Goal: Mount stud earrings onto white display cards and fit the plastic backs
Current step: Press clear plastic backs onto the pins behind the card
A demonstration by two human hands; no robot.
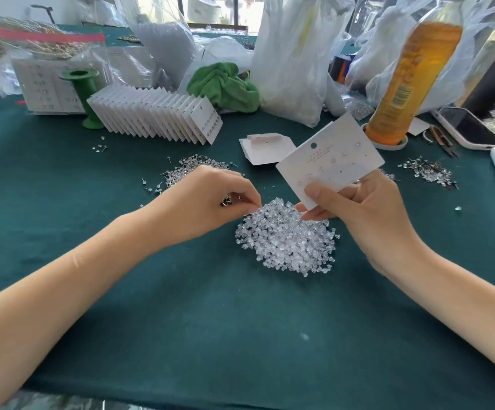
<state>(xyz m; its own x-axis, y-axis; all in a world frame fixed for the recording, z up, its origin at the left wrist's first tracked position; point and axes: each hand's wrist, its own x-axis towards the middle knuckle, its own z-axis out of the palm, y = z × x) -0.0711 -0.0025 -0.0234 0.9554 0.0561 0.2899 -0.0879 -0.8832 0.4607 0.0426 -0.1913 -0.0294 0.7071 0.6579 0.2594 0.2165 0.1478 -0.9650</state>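
Head view — left hand (210, 199) pinching, right hand (367, 214) gripping card (329, 161)

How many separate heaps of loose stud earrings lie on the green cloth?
2. One heap of studs lies behind the left hand, which partly hides it. A smaller heap lies at the right, near the phone. A few single studs lie scattered around.

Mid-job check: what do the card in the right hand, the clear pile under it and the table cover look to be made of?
Card: matte white paperboard, seemingly; it stays flat while pinched at one edge, with a punched hang hole.
Pile of backs: clear, glossy plastic or perhaps silicone; translucent, with bright glints.
Table cover: dark green cloth, probably felt-like; dull and without shine.
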